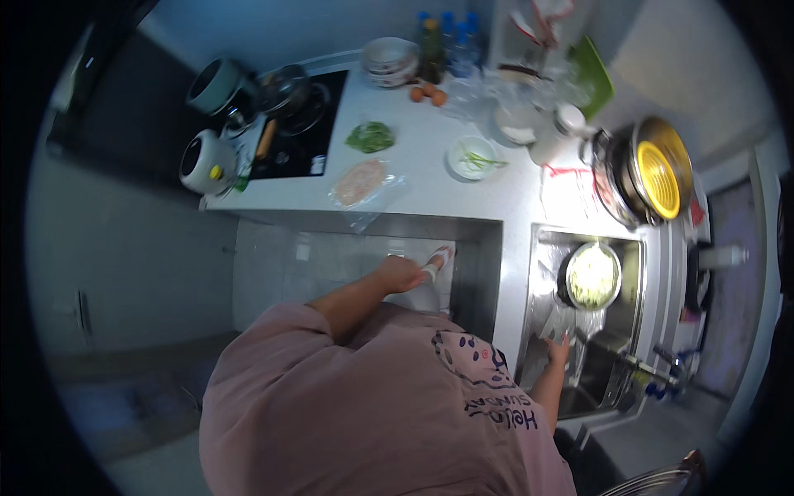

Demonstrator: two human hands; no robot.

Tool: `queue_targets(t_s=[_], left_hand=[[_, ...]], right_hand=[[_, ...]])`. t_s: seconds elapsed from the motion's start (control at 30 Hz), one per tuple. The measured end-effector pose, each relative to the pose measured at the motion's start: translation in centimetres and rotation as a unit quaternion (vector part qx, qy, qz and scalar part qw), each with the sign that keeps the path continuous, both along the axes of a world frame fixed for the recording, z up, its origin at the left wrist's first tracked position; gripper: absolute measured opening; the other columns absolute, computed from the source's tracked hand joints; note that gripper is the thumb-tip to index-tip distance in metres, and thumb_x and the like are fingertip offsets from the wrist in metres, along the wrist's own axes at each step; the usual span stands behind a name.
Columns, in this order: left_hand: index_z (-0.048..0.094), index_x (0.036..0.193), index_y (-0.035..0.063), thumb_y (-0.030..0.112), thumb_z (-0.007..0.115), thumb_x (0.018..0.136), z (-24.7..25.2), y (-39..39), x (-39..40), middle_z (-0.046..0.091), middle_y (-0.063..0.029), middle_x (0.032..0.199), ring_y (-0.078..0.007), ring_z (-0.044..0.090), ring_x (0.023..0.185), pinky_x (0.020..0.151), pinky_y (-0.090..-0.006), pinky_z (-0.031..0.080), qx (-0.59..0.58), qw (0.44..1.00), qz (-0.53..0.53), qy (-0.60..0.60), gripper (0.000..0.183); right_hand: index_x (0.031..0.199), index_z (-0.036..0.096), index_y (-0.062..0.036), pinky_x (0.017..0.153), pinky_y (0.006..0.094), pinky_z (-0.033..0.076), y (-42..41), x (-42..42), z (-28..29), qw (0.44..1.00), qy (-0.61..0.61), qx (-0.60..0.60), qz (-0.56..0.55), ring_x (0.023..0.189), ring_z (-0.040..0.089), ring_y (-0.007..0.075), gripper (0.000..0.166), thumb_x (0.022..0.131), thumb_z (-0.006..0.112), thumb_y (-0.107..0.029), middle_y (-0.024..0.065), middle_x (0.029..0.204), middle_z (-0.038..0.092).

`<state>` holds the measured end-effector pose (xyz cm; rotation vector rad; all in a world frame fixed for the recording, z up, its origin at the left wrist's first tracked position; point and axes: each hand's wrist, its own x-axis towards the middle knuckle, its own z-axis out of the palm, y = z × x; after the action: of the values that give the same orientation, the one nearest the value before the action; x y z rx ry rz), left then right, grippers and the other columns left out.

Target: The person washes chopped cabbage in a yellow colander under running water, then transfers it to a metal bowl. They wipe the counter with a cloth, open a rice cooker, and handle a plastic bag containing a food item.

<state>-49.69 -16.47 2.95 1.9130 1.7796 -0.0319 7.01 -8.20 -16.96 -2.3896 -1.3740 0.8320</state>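
Observation:
My right hand is low in the stainless steel sink, beside the faucet. Its thumb and fingers are spread, close to a pale, flat, shiny thing; whether they grip it is unclear. Beyond that, a round metal bowl in the sink holds pale green shredded vegetable. My left hand hangs before my body with curled fingers, over the floor by the counter. Something greyish shows under it, too blurred to tell whether it is held.
On the counter are a bag of pinkish minced meat, leafy greens, a white bowl with green stalks, and eggs. A cooktop stands left. Stacked pots with a yellow basket sit behind the sink.

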Motion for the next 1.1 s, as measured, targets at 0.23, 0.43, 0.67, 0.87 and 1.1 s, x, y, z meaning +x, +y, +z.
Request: queue_targets(t_s=[0.23, 0.43, 0.67, 0.87, 1.1], left_hand=[[0.060, 0.126, 0.0075, 0.033, 0.052, 0.096, -15.7, -34.1, -12.1, 0.061, -0.0132, 0.128, -0.0322, 0.058, 0.117, 0.099, -0.0412, 0.045, -0.398, 0.787, 0.454, 0.128, 0.041], [0.073, 0.107, 0.0086, 0.028, 0.065, 0.087, -17.4, -48.0, -8.5, 0.067, -0.0135, 0.114, -0.0303, 0.062, 0.108, 0.088, -0.0422, 0.051, -0.414, 0.816, 0.388, 0.111, 0.028], [0.073, 0.107, 0.0086, 0.032, 0.069, 0.084, -17.8, -43.5, -11.1, 0.068, -0.0148, 0.114, -0.0324, 0.063, 0.108, 0.087, -0.0434, 0.052, -0.398, 0.775, 0.486, -0.070, 0.033], [0.072, 0.109, 0.0086, 0.037, 0.067, 0.083, -23.6, -49.7, -26.4, 0.065, -0.0154, 0.121, -0.0354, 0.061, 0.110, 0.091, -0.0450, 0.049, -0.320, 0.759, 0.535, -0.188, 0.039], [0.070, 0.103, 0.0079, 0.039, 0.063, 0.086, -14.7, -41.8, -46.9, 0.066, -0.0203, 0.109, -0.0365, 0.064, 0.098, 0.087, -0.0464, 0.050, -0.151, 0.868, 0.473, -0.028, 0.036]], right_hand=[[0.130, 0.057, -0.0220, 0.095, 0.0428, 0.047, 5.9, -5.1, 6.7, 0.986, -0.119, -0.075, 0.092, 0.114, 0.059, 0.0310, 0.065, 0.070, 0.079, -0.017, 0.0159, 0.127, 0.060], [0.121, 0.063, -0.0288, 0.093, 0.0464, 0.046, 5.7, -9.9, 8.5, 0.969, -0.220, -0.037, 0.106, 0.115, 0.056, 0.0349, 0.046, 0.078, 0.065, -0.014, 0.0150, 0.128, 0.059], [0.124, 0.060, -0.0132, 0.089, 0.0491, 0.048, 5.4, -13.5, 10.7, 0.986, -0.156, 0.054, 0.040, 0.108, 0.060, 0.0397, 0.043, 0.082, 0.058, -0.016, 0.0236, 0.114, 0.064], [0.133, 0.053, -0.0121, 0.108, 0.0649, 0.026, 1.2, -19.9, 11.9, 0.908, -0.411, 0.075, 0.004, 0.137, 0.029, 0.0474, 0.051, 0.085, 0.063, -0.026, 0.0249, 0.140, 0.045], [0.129, 0.053, -0.0333, 0.094, 0.0716, 0.037, -15.1, -36.2, 18.8, 0.910, -0.379, 0.042, -0.162, 0.138, 0.022, 0.0409, 0.047, 0.084, 0.068, -0.033, 0.0143, 0.152, 0.019]])
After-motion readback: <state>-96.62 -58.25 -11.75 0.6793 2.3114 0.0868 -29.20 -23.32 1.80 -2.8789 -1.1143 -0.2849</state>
